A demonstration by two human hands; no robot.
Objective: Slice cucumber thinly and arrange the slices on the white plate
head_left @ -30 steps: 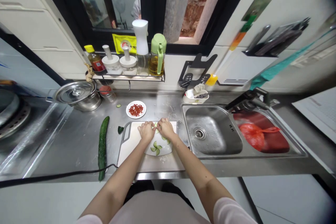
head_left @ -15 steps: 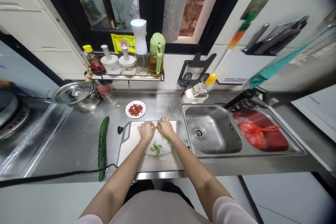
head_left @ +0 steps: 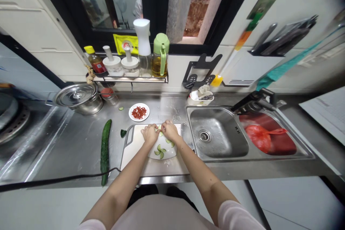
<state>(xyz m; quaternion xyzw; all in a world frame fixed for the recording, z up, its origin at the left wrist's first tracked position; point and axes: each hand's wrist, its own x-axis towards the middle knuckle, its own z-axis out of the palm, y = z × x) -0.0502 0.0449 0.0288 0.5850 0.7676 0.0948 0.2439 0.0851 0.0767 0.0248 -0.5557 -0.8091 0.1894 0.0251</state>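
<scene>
My left hand (head_left: 150, 134) and my right hand (head_left: 169, 131) meet over the far end of a white plate (head_left: 167, 153) on a pale cutting board (head_left: 134, 149). Both have their fingers pinched together around small green cucumber slices (head_left: 160, 129) at the plate's far rim. More cucumber slices (head_left: 160, 151) lie fanned on the plate near me. A whole cucumber (head_left: 105, 147) lies on the steel counter left of the board.
A small dish of chopped red chili (head_left: 139, 112) sits beyond the board. A lidded steel pot (head_left: 78, 97) stands at the left, a condiment rack (head_left: 129, 66) behind. The sink (head_left: 215, 134) is to the right, with a red bag (head_left: 260, 136) in its second basin. A black cable (head_left: 54, 179) runs along the counter's front edge.
Both hands stay pinched at the plate's far rim; only tiny finger shifts show. The view has drifted slightly.
</scene>
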